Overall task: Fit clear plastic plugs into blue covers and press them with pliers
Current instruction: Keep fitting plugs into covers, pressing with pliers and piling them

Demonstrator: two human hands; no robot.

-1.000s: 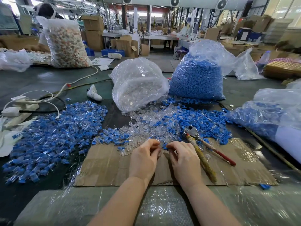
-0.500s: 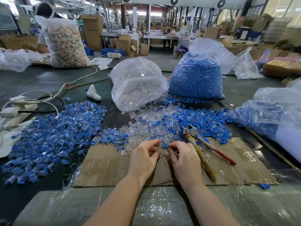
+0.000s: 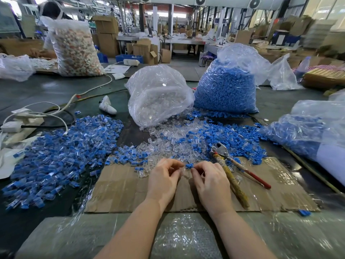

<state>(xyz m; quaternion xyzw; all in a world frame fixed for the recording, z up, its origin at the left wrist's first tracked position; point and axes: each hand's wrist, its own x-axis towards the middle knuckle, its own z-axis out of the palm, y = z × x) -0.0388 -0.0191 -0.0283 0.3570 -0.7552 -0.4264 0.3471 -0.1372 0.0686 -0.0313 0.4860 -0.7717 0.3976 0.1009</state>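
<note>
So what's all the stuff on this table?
bag of blue covers: one, clear bag, back right
bag of clear plugs: one, clear, back centre
finished pile: many, blue and clear, left
loose mix: many, blue and clear, centre
pliers: one, red and wrapped handles, right of hands
cardboard: one, brown, under hands
blue cover: one, pinched by right hand
left hand: pinching, seemingly a clear plug
right hand: holds blue cover

Left hand [image 3: 164,181], right hand [image 3: 211,182] fingertips curled, pinching, nearly touching.
</note>
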